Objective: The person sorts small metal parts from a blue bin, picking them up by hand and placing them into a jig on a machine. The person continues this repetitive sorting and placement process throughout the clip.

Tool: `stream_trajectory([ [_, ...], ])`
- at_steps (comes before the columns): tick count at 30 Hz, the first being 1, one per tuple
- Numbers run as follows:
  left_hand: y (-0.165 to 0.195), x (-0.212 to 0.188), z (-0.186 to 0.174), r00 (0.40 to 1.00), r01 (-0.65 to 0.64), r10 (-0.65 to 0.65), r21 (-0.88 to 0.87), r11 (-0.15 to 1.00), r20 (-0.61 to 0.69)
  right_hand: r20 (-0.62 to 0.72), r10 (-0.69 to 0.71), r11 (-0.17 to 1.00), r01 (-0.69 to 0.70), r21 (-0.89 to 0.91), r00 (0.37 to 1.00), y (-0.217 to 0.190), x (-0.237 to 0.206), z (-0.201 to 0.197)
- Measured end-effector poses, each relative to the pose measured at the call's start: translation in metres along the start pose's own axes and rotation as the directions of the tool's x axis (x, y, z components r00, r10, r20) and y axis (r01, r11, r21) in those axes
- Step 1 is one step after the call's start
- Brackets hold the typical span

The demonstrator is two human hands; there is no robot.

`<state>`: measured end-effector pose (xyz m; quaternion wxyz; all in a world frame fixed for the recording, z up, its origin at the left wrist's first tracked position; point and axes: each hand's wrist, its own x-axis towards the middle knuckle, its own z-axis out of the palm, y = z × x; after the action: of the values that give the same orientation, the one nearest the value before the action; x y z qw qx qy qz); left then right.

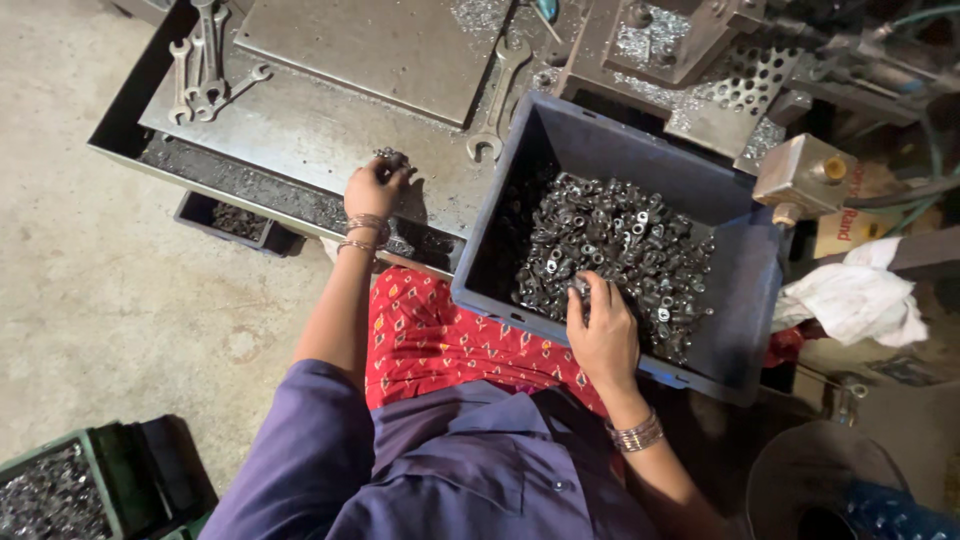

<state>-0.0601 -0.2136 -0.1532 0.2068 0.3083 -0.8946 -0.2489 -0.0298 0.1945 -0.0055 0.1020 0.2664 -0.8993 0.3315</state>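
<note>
Steel nuts: heaped loose in blue bin
Right hand: grip pinching nuts; some may spill
Left hand: closed on small parts at surface edge; could drop

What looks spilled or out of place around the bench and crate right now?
Metal swarf lies scattered over the bench top and the perforated plate. A white rag is crumpled beside the blue crate. The nuts stay inside the crate.
</note>
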Motion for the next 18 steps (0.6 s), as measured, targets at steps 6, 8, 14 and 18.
stream_trajectory([
  [6,0.016,0.003,0.023,1.0,0.002,-0.01,0.46,0.888,0.013,-0.03,-0.017,0.998,0.019,0.065,0.999,0.003,0.0,0.003],
  [8,0.016,0.009,0.025,0.998,-0.008,-0.026,0.474,0.881,0.065,-0.065,0.004,0.997,0.001,0.075,0.998,0.004,-0.001,0.004],
  [14,0.02,0.005,-0.021,0.9,0.395,-0.193,-0.544,0.74,0.391,-0.093,0.199,0.919,-0.153,0.363,0.975,0.024,-0.003,0.002],
  [18,0.051,-0.032,-0.06,0.823,0.568,-0.15,-0.794,0.215,0.548,0.08,0.374,0.575,-0.299,0.762,0.924,0.048,-0.005,0.01],
])
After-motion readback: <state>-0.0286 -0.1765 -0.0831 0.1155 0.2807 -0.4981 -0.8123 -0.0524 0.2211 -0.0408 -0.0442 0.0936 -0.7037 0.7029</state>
